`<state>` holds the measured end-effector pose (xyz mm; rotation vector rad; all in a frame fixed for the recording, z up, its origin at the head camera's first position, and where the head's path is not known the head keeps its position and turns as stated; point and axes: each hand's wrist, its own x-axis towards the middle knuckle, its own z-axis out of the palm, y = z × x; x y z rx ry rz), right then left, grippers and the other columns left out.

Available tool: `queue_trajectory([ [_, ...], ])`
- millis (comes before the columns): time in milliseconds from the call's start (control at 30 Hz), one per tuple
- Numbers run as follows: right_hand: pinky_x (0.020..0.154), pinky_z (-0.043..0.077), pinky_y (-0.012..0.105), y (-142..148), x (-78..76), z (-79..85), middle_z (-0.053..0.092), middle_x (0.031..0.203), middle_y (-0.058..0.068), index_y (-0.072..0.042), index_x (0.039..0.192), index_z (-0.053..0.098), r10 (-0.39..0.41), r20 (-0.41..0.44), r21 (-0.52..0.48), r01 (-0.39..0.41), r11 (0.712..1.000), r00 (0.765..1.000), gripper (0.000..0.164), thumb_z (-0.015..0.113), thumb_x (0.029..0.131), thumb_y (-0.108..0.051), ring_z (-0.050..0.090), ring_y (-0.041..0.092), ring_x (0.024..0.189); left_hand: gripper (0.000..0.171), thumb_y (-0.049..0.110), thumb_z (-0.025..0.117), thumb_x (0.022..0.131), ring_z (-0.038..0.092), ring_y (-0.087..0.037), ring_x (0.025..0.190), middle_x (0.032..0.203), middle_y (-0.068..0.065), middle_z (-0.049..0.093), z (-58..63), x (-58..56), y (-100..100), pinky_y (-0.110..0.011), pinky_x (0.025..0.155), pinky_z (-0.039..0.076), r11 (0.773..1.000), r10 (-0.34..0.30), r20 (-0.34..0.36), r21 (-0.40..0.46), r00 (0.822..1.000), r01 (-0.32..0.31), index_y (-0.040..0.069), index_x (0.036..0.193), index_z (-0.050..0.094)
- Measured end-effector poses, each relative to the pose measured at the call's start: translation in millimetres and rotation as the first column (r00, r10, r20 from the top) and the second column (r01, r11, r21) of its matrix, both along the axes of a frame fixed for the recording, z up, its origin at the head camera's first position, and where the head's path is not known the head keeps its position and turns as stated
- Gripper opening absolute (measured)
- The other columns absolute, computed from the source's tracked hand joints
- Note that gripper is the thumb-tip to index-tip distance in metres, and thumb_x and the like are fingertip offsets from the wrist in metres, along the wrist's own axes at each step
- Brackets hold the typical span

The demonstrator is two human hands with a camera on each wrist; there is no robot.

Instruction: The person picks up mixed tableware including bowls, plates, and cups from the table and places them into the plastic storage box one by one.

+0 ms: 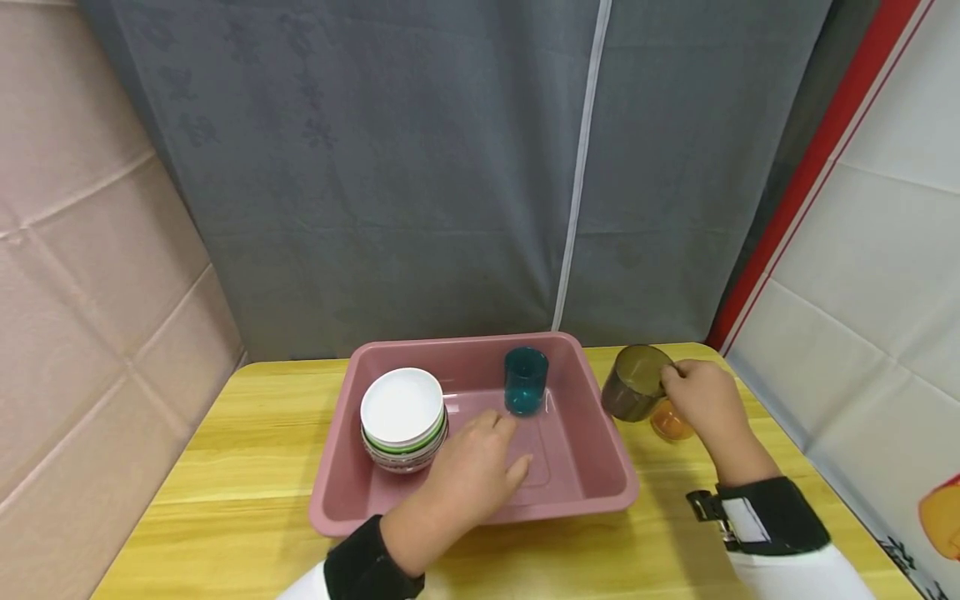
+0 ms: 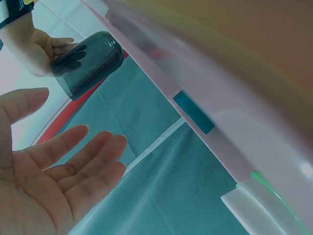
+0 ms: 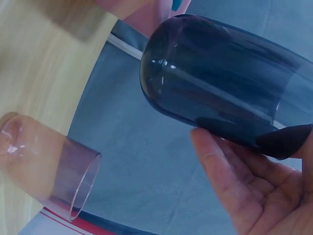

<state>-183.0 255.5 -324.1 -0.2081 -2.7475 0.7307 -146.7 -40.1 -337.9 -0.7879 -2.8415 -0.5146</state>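
My right hand (image 1: 705, 400) grips a smoky brown glass cup (image 1: 634, 385) near its rim, and the cup is lifted beside the basin's right wall. In the right wrist view this see-through cup (image 3: 220, 78) looks dark, with fingers (image 3: 220, 171) along its side. Close below it stands an orange glass cup (image 1: 670, 419) on the table. My left hand (image 1: 476, 462) hovers over the pink basin (image 1: 480, 527), holding nothing, its fingers spread in the left wrist view. Inside the basin, a teal glass cup (image 1: 526, 383) stands upright at the back right.
A stack of bowls (image 1: 402, 408), white on top with a green-edged one beneath, fills the basin's left side. The basin sits on a yellow wood-grain table (image 1: 247, 467). A grey curtain (image 1: 390, 175) hangs behind, and a white sheet (image 1: 877, 275) borders the right.
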Motion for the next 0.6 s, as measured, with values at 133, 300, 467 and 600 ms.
queue_trajectory([
  [133,0.049,0.03,0.031,-5,2.5,3.2,0.041,0.052,-0.002,-0.012,0.054,0.046,0.011,0.001,0.004,-0.011,1.0,1.0,0.04,0.043,0.093,-0.018,0.039,0.019,0.052,0.043,0.034,0.068,0.087,0.063,-0.023,0.096,0.104,-0.01,0.063,0.6,-2.0,-1,-0.04,0.08,0.055,1.0,0.013,0.027,0.016,1.0,-0.013,0.005,0.118,0.062],
  [300,0.049,0.028,0.031,-10,5.6,5.0,0.038,0.05,-0.003,-0.013,0.054,0.044,0.022,0.011,-0.003,-0.022,1.0,1.0,0.04,0.043,0.094,-0.018,0.037,0.018,0.051,0.042,0.034,0.068,0.088,0.063,-0.025,0.101,0.108,-0.011,0.064,1.0,-4.0,-3,-0.042,0.085,0.053,0.998,0.031,0.08,0.044,0.996,-0.035,0.005,0.118,0.063],
  [467,0.053,0.034,0.032,-15,9.1,7.0,0.048,0.056,0.0,-0.01,0.059,0.053,0.026,0.031,-0.001,-0.026,1.0,0.999,0.038,0.044,0.094,-0.019,0.045,0.021,0.057,0.042,0.033,0.068,0.087,0.064,-0.026,0.102,0.11,-0.011,0.065,0.8,-5.6,-4,-0.042,0.086,0.053,0.995,0.04,0.121,0.085,0.992,-0.051,0.004,0.118,0.064],
  [600,0.057,0.039,0.034,-20,11.3,6.7,0.055,0.061,0.003,-0.009,0.065,0.061,0.029,0.03,-0.008,-0.029,1.0,0.999,0.035,0.046,0.094,-0.02,0.051,0.023,0.063,0.041,0.034,0.067,0.088,0.064,-0.027,0.104,0.112,-0.011,0.065,-0.1,-8.4,-6,-0.043,0.088,0.051,0.991,0.043,0.161,0.121,0.986,-0.063,0.005,0.117,0.064],
])
